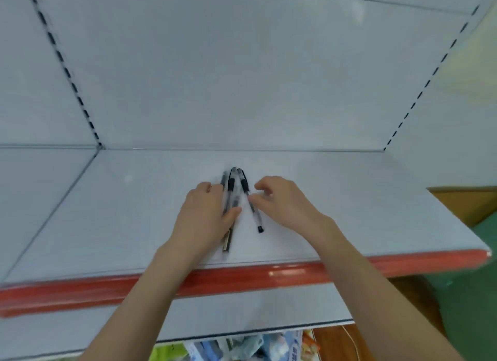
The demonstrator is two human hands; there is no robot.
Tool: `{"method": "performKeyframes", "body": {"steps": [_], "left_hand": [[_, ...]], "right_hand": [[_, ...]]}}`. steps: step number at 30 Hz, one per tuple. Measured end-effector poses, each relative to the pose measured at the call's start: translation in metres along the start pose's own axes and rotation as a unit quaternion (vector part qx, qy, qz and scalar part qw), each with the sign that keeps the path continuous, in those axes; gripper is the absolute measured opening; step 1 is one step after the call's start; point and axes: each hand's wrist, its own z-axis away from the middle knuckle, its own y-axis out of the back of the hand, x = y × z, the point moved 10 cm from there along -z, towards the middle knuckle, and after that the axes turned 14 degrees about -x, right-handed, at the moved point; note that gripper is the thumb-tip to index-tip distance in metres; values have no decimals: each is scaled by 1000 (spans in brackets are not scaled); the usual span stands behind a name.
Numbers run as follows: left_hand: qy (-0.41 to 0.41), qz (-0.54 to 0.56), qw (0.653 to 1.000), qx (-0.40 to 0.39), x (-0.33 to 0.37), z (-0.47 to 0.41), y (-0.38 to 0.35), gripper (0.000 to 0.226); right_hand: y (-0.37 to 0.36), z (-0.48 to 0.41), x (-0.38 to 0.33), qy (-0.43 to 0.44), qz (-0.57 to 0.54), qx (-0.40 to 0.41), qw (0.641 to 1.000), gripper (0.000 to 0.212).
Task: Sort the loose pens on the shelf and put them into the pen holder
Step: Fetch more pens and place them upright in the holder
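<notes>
Grey metal shelving with a plain back panel (242, 78) and slotted uprights was noted. The shelf (134, 212) was smooth and flat, edged near by a red strip (80, 293). Green floor (478, 253) was seen at right. No pen holder was in view.

The left hand (207, 212) was curled around a pen bundle (231, 183), thumb laid over it. The right hand (282, 199) was loosely curled, its thumb tip against a single pen (254, 212); a pinch could not be confirmed through the blur.

Risk judged: the single pen could be rolled across the slick surface towards the near edge if nudged rather than gripped.
</notes>
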Motion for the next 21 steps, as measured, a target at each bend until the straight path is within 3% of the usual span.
{"method": "performKeyframes", "body": {"steps": [6,14,17,21], "left_hand": [[80,37,996,-5,-11,-11,0,43],[155,3,988,13,0,-18,2,18],[175,-76,982,-12,12,-23,4,11],[190,-162,968,-30,13,-30,3,22]], "right_hand": [[-2,-26,-5,13,85,-72,994,37],[15,-36,26,-5,141,-80,987,25],[21,-35,36,-16,123,-81,989,17],[34,-28,48,-29,53,-70,996,19]]}}
